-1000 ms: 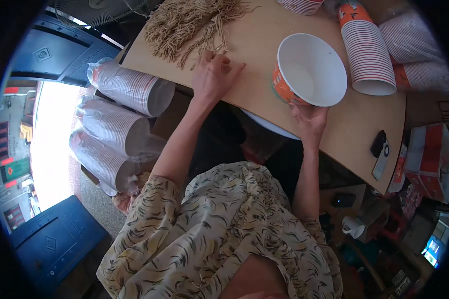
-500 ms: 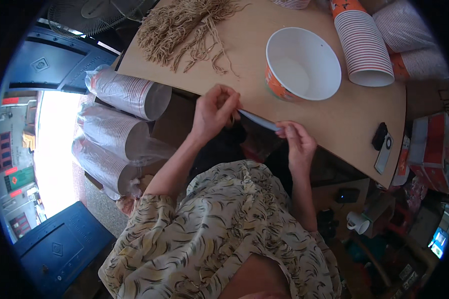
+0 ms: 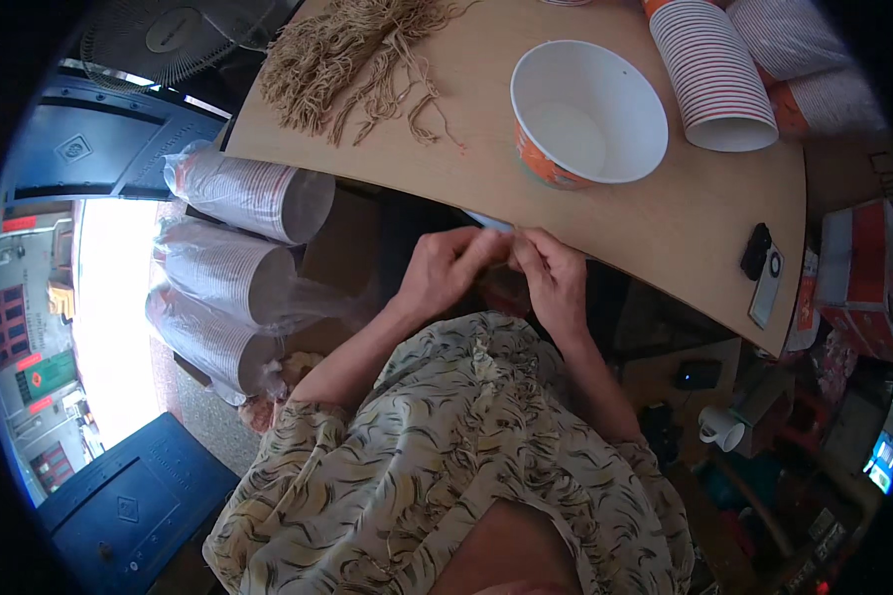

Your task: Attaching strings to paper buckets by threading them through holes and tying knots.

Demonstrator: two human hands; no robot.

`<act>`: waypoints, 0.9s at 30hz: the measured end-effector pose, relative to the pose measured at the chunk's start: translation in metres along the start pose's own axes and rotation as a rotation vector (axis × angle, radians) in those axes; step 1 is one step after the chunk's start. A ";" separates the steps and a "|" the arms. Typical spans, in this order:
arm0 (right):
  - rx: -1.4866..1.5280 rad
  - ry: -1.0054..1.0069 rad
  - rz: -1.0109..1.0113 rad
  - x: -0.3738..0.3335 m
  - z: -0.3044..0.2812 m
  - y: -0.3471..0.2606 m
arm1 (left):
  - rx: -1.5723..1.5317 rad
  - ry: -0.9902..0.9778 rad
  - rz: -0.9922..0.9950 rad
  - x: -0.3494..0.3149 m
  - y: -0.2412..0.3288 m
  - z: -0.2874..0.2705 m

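Note:
My left hand (image 3: 439, 270) and my right hand (image 3: 554, 281) meet just off the near edge of the table, in front of my body. Both are closed, with the fingertips pinched together. A thin pale strip (image 3: 488, 221) shows at the fingertips, mostly covered by the hands; its material cannot be made out. Beyond them, a large white paper tub (image 3: 590, 114) with an orange printed outside stands upright on the table, its mouth upward. Neither hand touches the tub.
Tan stringy strands (image 3: 342, 64) lie at the table's (image 3: 655, 223) far left. A stack of tubs (image 3: 714, 79) lies at the far right, near a black object (image 3: 756, 250). Plastic-wrapped tub stacks (image 3: 213, 273) sit on the left. A white mug (image 3: 721, 430) is at lower right.
My hands have come together, the right moving left and the left moving toward it. The pale strip, stretched between them before, is now mostly hidden. The view has shifted slightly.

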State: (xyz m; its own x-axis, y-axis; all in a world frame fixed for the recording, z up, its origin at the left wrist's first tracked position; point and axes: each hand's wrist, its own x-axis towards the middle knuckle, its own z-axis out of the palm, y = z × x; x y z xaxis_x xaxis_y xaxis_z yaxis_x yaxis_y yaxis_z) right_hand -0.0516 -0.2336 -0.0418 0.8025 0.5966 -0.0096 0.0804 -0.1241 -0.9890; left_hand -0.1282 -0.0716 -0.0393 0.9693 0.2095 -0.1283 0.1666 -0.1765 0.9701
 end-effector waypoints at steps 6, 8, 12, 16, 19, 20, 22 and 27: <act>-0.090 -0.194 0.169 -0.039 -0.009 0.012 | -0.584 0.010 -0.159 0.026 0.006 -0.001; -0.277 -0.222 -0.012 -0.053 -0.011 0.040 | -0.660 0.081 -0.159 0.033 0.008 -0.001; -0.528 -0.134 -0.016 -0.058 -0.017 0.036 | -0.374 -0.021 -0.135 0.026 0.005 0.001; -0.142 0.040 -0.067 -0.028 -0.016 0.015 | -0.111 -0.046 0.008 0.009 0.010 0.016; 0.051 -0.002 0.138 -0.019 -0.014 0.020 | 0.160 -0.092 0.080 0.001 0.013 0.020; 0.023 0.068 -0.029 -0.014 -0.012 0.021 | 0.158 -0.104 0.076 0.001 0.014 0.021; 0.050 0.055 0.023 -0.011 -0.013 0.016 | 0.219 -0.076 0.191 -0.003 0.013 0.025; 0.227 0.076 0.138 -0.012 -0.014 0.007 | 0.212 -0.132 0.179 -0.011 0.012 0.034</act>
State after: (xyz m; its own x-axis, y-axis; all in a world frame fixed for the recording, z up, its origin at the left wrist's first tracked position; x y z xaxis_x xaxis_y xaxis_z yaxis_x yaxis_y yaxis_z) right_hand -0.0524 -0.2524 -0.0460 0.8394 0.5241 -0.1438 -0.1601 -0.0144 -0.9870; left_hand -0.1306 -0.1084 -0.0329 0.9995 0.0326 0.0016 0.0116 -0.3995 0.9167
